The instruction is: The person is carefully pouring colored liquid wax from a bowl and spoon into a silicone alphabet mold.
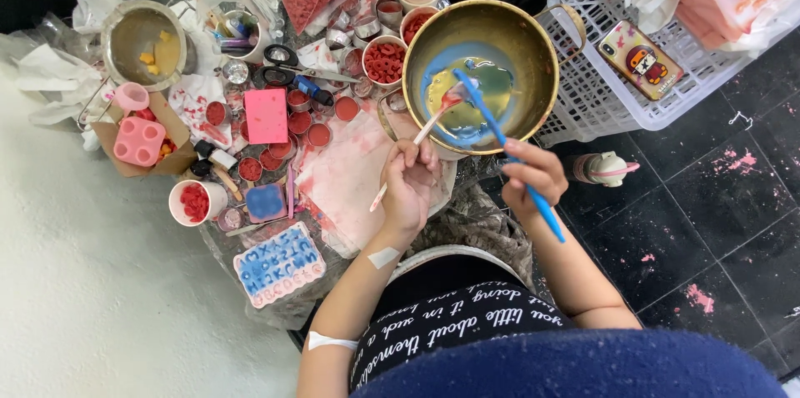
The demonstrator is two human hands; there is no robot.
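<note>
Brass bowl (533, 40) holding blue-yellow liquid, left hand (410, 185) gripping white spoon (421, 135), right hand (535, 175) pinching blue stick (508, 148)

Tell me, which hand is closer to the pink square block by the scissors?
Left. The left hand is just right of and below the pink square block, holding a white stick. The right hand, gripping the blue spatula, sits farther right, below the brass bowl.

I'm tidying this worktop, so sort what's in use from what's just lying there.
In use:
left hand with a white spoon
right hand with a blue spatula
brass bowl of blue and yellow liquid

Lying about:
scissors
pink block
blue letter mould
pink mould
cup of red pieces
phone in the white basket
</note>
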